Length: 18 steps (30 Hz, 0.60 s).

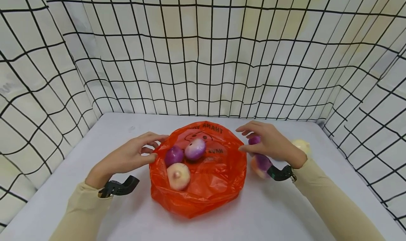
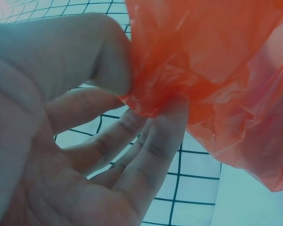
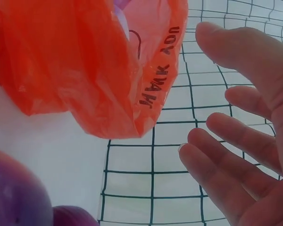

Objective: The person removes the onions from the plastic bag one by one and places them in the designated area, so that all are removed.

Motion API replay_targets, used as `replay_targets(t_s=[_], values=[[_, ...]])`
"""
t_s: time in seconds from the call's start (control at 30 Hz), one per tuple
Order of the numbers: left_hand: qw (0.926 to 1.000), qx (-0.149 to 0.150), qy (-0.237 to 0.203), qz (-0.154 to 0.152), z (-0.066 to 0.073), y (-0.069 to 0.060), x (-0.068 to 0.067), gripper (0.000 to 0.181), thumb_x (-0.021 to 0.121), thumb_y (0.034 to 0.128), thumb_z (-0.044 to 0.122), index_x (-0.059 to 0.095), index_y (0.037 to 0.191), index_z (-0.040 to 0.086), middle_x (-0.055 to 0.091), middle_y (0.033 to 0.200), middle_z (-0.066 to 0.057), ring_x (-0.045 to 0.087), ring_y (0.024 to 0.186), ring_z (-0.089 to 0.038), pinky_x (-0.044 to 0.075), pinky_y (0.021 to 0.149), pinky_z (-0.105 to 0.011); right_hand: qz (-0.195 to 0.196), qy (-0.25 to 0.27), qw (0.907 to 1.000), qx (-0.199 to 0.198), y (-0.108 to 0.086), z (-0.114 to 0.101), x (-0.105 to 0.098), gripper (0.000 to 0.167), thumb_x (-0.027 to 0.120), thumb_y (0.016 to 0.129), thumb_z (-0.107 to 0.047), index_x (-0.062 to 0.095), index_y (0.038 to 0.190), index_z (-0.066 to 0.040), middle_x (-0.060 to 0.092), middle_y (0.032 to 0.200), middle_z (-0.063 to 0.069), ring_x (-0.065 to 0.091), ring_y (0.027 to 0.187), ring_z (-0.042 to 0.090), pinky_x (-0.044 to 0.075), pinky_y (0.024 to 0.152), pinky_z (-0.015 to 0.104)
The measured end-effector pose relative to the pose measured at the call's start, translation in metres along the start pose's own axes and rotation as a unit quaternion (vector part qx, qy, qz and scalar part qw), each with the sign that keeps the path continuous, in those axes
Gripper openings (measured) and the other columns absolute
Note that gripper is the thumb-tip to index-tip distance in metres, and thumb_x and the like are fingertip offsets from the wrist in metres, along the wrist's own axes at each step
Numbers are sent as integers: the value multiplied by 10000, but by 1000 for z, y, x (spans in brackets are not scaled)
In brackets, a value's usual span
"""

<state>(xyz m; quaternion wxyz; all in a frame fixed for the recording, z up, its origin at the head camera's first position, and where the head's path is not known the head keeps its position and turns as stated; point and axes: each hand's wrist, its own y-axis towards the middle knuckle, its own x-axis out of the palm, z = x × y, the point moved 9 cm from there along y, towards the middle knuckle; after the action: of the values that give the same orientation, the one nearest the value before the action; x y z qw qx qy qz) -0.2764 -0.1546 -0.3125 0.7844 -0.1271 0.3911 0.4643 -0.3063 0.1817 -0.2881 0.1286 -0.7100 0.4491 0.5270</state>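
1. We see a red plastic bag [image 1: 203, 203] mouth-up at the centre of the head frame, resting on the white table [image 1: 222, 228].
2. Inside it, towards its left, we count three onions: a purple onion [image 1: 174, 156], a purple-and-white onion [image 1: 195, 149] and, below them, a pale onion [image 1: 178, 176].
3. At centre left, the left hand [image 1: 130, 154] pinches the bag's left rim between thumb and fingers.
4. At centre right, we find the right hand [image 1: 266, 138] released, its fingers spread near the right rim; the right wrist view shows it apart from the bag.
5. Around that hand, we see a small purple bulb [image 1: 254, 140], a purple-orange onion [image 1: 260, 166] and a yellowish onion [image 1: 301, 146].
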Motion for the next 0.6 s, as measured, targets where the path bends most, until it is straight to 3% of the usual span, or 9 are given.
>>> replay_targets(t_s=[0.17,0.6], values=[[10000,-26,-19,-18,0,-1,0,544,623,944,28,553,1479,101,624,1370,-116,645,1136,-236,608,979,-445,-136,79,9998,73,13,-5,5,551,864,831,-369,679,1317,-185,706,1263,-24,718,1097,160,642,894,362],[9999,-90,-56,-47,-2,-1,1,566,619,942,29,540,1496,113,609,1408,-110,638,1163,-245,597,999,-452,-320,169,9993,-57,43,-18,19,565,857,843,-343,674,1339,-144,707,1291,66,717,1128,229,629,947,430]])
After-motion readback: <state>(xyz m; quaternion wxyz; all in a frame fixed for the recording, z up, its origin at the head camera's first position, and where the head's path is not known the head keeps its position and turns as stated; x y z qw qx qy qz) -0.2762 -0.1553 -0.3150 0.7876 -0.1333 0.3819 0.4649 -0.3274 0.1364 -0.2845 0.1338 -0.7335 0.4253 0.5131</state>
